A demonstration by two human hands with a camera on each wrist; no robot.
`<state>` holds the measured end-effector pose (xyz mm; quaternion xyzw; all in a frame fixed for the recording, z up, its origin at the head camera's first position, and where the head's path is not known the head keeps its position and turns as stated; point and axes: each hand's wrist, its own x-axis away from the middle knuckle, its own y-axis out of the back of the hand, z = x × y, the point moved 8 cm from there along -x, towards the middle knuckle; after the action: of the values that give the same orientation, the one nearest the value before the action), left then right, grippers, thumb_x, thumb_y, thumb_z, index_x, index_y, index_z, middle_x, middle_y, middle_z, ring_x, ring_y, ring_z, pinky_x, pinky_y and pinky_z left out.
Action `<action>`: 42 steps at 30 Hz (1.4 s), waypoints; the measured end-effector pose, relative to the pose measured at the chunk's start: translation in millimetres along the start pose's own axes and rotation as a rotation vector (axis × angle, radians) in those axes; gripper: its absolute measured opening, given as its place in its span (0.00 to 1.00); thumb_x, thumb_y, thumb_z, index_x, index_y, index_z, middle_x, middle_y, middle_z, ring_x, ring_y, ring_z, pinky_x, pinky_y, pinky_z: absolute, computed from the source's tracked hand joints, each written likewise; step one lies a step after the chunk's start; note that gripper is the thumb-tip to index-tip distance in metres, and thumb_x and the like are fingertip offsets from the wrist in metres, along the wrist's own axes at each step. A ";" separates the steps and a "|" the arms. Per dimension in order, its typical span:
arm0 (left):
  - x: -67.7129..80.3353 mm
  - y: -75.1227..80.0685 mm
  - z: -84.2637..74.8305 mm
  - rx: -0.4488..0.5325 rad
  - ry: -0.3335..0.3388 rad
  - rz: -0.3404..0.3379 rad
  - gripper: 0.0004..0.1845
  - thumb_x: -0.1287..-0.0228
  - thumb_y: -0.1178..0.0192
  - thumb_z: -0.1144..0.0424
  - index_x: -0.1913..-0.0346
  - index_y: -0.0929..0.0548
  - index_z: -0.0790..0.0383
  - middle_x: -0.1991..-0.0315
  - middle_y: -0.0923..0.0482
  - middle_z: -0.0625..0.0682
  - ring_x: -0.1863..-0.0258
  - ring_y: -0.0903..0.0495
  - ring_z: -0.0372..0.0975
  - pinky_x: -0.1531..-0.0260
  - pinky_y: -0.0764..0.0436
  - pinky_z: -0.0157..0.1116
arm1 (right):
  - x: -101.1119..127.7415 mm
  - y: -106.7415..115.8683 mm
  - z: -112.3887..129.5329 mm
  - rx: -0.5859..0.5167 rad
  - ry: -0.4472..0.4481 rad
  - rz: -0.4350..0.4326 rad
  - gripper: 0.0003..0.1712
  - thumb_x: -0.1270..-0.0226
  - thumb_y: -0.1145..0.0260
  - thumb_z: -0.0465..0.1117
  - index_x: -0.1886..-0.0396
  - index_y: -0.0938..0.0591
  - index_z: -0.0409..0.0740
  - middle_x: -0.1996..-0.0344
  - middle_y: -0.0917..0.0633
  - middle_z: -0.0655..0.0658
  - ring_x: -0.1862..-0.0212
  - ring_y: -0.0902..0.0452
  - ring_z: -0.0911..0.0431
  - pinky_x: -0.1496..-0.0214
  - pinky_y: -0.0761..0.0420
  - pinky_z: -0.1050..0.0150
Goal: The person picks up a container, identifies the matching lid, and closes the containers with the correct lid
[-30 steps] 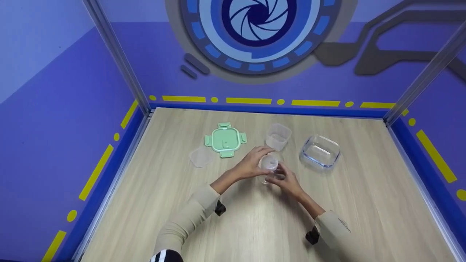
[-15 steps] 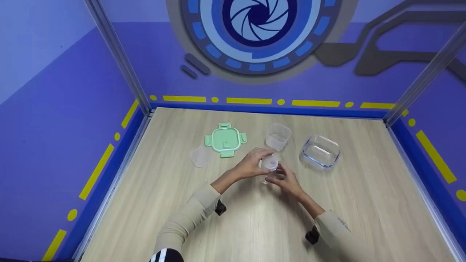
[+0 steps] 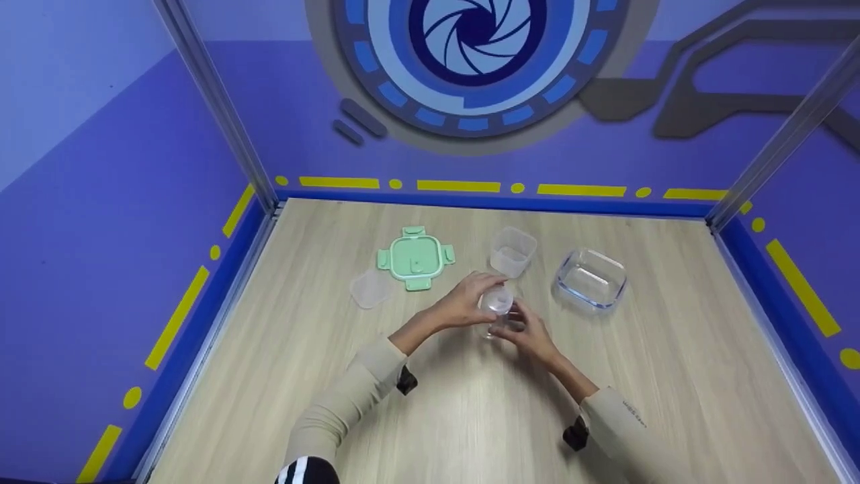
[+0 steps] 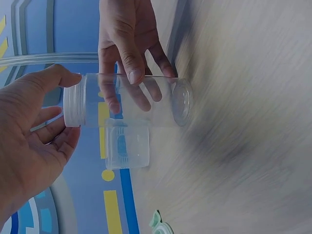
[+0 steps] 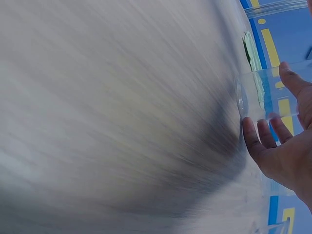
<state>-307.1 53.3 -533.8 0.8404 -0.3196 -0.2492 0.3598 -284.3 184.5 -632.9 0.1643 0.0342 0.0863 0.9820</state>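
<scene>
A clear jar [image 3: 498, 314] is held upright at the table's [image 3: 470, 417] centre. Its white lid [image 4: 73, 100] is gripped by the curled fingers of the left hand [image 3: 463, 304], while its body is wrapped by the right hand [image 3: 531, 333]. A small tub [image 3: 512, 251] stands at twelve o'clock.

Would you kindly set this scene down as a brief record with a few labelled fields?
Held item: clear round plastic jar with a white screw lid, standing upright
Left hand: fingers curled round the lid at the top
Right hand: grips the jar's clear body lower down
Surface: light wooden table
Behind the hands: small clear plastic tub, open
Far right: square clear glass dish, empty
Far left: green square clip lid and flat translucent plastic lid
</scene>
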 end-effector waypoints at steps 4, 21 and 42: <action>-0.3 -1.2 -2.2 0.006 -0.028 0.025 0.38 0.41 0.29 0.68 0.27 0.31 0.68 0.30 0.26 0.61 0.29 0.29 0.51 0.28 0.30 0.48 | -0.3 0.7 1.1 -0.014 0.007 -0.010 0.40 0.40 0.22 0.38 0.29 0.28 0.42 0.36 0.19 0.37 0.35 0.23 0.40 0.31 0.26 0.39; 5.1 5.3 5.4 0.085 0.133 -0.162 0.52 0.44 0.23 0.54 0.22 0.42 0.63 0.30 0.32 0.59 0.30 0.32 0.49 0.29 0.30 0.48 | -2.2 -1.4 -2.9 -0.017 -0.005 -0.005 0.36 0.40 0.22 0.38 0.32 0.25 0.42 0.40 0.17 0.36 0.36 0.22 0.40 0.32 0.25 0.40; 8.7 -5.0 7.5 0.168 0.154 -0.198 0.38 0.43 0.26 0.67 0.30 0.29 0.66 0.40 0.23 0.61 0.39 0.23 0.47 0.38 0.20 0.41 | -0.6 -2.4 -5.4 -0.045 -0.045 -0.018 0.41 0.40 0.22 0.38 0.28 0.28 0.44 0.37 0.19 0.38 0.35 0.23 0.41 0.31 0.25 0.39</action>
<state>-304.3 46.4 -544.0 0.9116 -0.2264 -0.1907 0.2853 -285.0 183.9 -638.8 0.1439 0.0117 0.0747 0.9867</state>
